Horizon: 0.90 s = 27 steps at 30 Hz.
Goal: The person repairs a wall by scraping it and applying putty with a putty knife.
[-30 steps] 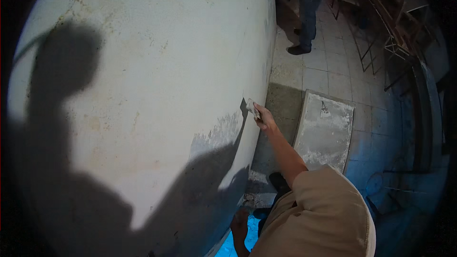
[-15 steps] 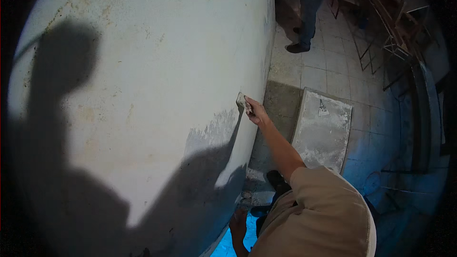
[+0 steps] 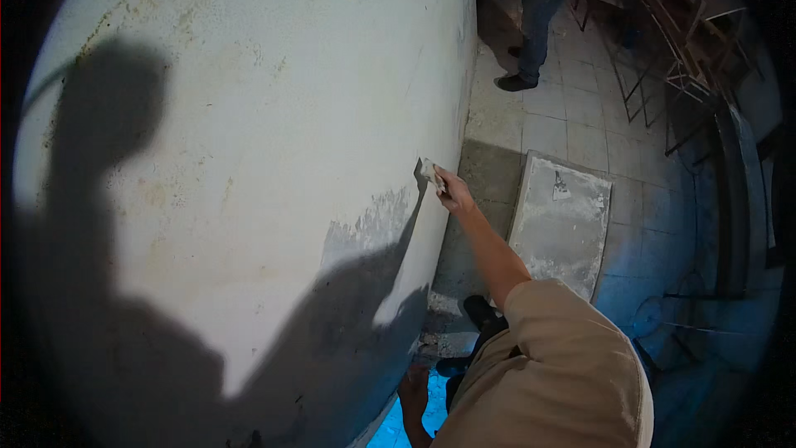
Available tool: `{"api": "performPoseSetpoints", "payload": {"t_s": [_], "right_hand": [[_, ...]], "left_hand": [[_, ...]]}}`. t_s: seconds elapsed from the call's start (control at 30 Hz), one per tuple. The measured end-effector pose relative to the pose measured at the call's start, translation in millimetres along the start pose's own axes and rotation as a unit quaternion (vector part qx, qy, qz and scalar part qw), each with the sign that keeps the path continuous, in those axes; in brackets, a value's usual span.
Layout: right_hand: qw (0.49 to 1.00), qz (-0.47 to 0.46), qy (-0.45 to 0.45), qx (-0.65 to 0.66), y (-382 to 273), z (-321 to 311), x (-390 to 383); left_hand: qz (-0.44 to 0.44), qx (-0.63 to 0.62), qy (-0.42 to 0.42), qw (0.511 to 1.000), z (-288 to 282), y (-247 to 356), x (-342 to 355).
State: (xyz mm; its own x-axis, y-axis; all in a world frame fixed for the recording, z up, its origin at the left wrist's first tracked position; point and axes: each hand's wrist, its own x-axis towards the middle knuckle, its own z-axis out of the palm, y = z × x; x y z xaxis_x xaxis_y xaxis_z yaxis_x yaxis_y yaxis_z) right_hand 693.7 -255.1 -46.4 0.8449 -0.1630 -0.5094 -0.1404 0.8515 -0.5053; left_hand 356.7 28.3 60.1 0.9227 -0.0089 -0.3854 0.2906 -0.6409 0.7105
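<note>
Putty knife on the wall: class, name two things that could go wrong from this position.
1. The right hand holds the putty knife tilted against the wall; a corner might gouge the grey patch.
2. The plaster-smeared board lies on the floor by the person's feet; a step back could trip on it.
</note>
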Motion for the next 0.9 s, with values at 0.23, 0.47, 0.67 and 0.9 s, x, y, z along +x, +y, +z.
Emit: {"api": "performPoseSetpoints", "payload": {"t_s": [0.23,0.47,0.67,0.9], "right_hand": [[0.992,0.003,-0.121,-0.034,1.1,-5.2,23.4],[0.998,-0.019,0.019,-0.048,-12.4,-19.7,3.7],[0.989,-0.016,-0.147,0.024,-5.7,7.8,8.2],[0.972,0.008,0.233,-0.02,8.5,-112.5,-46.2]], "left_hand": [[-0.065,-0.071,0.026,0.995,-3.4,7.6,-7.7],[-0.057,-0.09,0.028,0.994,-2.4,3.5,-13.6],[-0.005,-0.017,0.013,1.0,6.1,-14.5,-15.7],[-0.036,-0.103,0.038,0.993,5.5,-7.1,-20.6]]}}
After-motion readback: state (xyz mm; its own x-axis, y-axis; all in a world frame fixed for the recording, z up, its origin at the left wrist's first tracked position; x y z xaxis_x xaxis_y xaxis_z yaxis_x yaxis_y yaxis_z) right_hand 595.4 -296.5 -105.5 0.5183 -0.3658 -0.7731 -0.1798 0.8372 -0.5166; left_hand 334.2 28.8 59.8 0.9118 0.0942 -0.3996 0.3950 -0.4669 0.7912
